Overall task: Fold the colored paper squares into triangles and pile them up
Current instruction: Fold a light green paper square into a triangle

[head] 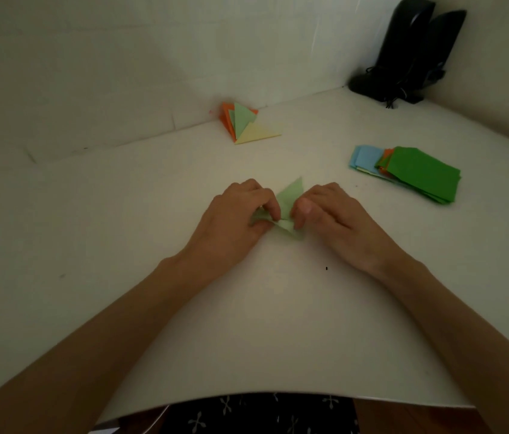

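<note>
A pale green paper lies partly folded on the white table, between my two hands. My left hand pinches its left part with curled fingers. My right hand pinches its right part, the thumb on top. One corner of the sheet sticks up behind the fingers. A pile of folded triangles, orange, green and pale yellow, leans at the wall behind. A stack of unfolded squares, dark green on top with orange and blue beneath, lies to the right.
Two black speakers with a cable stand in the far right corner. Walls close the table at the back and the right. The table's near edge runs just above my lap.
</note>
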A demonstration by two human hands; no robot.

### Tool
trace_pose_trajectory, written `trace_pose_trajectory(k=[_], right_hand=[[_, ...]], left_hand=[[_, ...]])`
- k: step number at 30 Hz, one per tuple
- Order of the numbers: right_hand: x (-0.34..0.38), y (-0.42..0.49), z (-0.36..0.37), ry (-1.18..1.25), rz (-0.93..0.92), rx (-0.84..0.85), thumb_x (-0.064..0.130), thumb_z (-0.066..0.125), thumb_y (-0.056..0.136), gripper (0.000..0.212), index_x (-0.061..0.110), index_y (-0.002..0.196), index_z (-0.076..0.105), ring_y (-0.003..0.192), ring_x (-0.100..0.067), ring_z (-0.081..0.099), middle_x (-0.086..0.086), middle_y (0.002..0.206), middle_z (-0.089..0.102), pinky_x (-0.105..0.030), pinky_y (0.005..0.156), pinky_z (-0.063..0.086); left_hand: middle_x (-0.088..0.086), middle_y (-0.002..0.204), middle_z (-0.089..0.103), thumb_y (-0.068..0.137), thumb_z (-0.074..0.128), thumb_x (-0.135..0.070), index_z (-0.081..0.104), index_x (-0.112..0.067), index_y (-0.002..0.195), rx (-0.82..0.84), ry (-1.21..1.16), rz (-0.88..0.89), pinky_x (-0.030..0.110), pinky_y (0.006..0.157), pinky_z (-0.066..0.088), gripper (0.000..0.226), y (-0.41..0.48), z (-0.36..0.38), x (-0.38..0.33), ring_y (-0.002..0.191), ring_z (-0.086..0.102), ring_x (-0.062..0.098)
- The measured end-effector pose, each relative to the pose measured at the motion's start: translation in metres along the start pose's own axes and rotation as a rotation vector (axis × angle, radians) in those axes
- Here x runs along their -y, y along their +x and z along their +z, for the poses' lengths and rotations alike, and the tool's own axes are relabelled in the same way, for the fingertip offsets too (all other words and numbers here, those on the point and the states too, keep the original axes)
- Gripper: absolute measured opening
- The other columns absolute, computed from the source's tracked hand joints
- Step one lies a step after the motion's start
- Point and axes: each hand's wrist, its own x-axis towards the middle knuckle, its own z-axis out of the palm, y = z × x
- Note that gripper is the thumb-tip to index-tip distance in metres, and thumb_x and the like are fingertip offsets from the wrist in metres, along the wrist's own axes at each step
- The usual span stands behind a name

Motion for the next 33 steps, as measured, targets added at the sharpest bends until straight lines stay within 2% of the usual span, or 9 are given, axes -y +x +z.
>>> trace_pose_trajectory(k=[3,7,10,15,20,24,28,31,33], right_hand=[[-0.007,0.001,0.001,-0.081,0.032,-0.041,0.035,0.05,0.089,0.023,0.016,0.094,0.061,0.089,-0.015,0.047,0.003,0.092,0.057,-0.011,0.081,0.03],[-0.011,0.002,-0.004,-0.127,0.043,0.07,0.047,0.068,0.077,0.048,0.024,0.118,0.059,0.115,-0.014,0.036,0.007,0.119,0.051,-0.014,0.093,0.025],[-0.003,-0.001,-0.006,-0.038,0.078,0.175,0.037,0.073,0.076,0.053,0.024,0.124,0.055,0.118,-0.008,0.033,0.012,0.12,0.048,-0.006,0.096,0.023],[0.0,-0.002,-0.012,0.073,0.13,0.111,0.03,0.068,0.083,0.031,0.029,0.113,0.059,0.106,0.0,0.05,0.018,0.109,0.059,-0.008,0.091,0.035],[0.002,-0.002,-0.019,0.292,0.148,0.11,0.015,0.063,0.088,0.018,0.014,0.106,0.067,0.101,-0.003,0.059,0.006,0.104,0.067,-0.013,0.089,0.041],[0.0,-0.002,-0.02,0.313,0.097,-0.001,0.009,0.062,0.089,0.014,0.015,0.098,0.071,0.097,-0.008,0.063,0.005,0.099,0.07,-0.021,0.091,0.043],[-0.002,0.0,-0.02,0.335,0.064,-0.148,0.007,0.069,0.082,0.015,0.022,0.083,0.07,0.08,-0.007,0.061,0.008,0.085,0.071,-0.027,0.082,0.044],[0.001,0.001,-0.026,0.635,0.108,-0.117,0.008,0.075,0.074,0.015,0.022,0.072,0.072,0.076,-0.014,0.06,0.006,0.08,0.07,-0.028,0.074,0.047],[-0.001,0.002,-0.029,0.819,0.144,-0.152,0.02,0.08,0.068,0.01,0.025,0.07,0.072,0.078,-0.014,0.06,0.004,0.081,0.07,-0.025,0.076,0.048]], left_hand=[[-0.001,0.088,0.063,0.077,0.066,0.001,0.07,-0.014,0.079,-0.02,-0.06,0.041,0.033,0.076,0.049,0.016,0.0,-0.004,0.011,0.082,0.062,0.018],[-0.002,0.091,0.062,0.074,0.058,0.006,0.069,-0.006,0.075,-0.007,-0.118,0.112,0.003,0.076,0.039,0.017,0.001,-0.006,0.014,0.087,0.058,0.005],[-0.003,0.092,0.062,0.073,0.054,0.0,0.07,-0.006,0.076,-0.032,-0.154,0.099,0.007,0.078,0.043,0.017,0.001,-0.003,0.015,0.089,0.058,0.004],[0.002,0.1,0.063,0.075,0.066,0.005,0.071,-0.009,0.078,-0.094,-0.186,0.075,0.009,0.085,0.041,0.015,0.001,-0.003,0.013,0.093,0.058,0.005],[-0.003,0.101,0.06,0.076,0.063,-0.007,0.071,-0.01,0.079,-0.145,-0.202,0.12,0.022,0.083,0.048,0.009,0.002,-0.004,0.01,0.09,0.06,0.006],[0.001,0.096,0.062,0.077,0.062,-0.003,0.07,-0.007,0.082,-0.202,-0.299,0.12,0.011,0.078,0.047,0.01,0.002,-0.005,0.007,0.088,0.059,-0.003],[0.004,0.099,0.061,0.075,0.066,0.006,0.067,-0.007,0.08,-0.204,-0.375,0.093,0.005,0.077,0.043,0.014,0.003,-0.003,0.005,0.087,0.057,-0.011],[0.004,0.103,0.06,0.076,0.064,0.008,0.064,-0.014,0.081,-0.205,-0.427,0.095,0.008,0.08,0.044,0.022,0.004,-0.006,0.006,0.091,0.059,-0.005],[0.003,0.107,0.059,0.077,0.062,0.004,0.065,-0.015,0.082,-0.176,-0.469,0.092,0.011,0.084,0.045,0.02,0.004,-0.008,0.005,0.095,0.06,-0.002]])
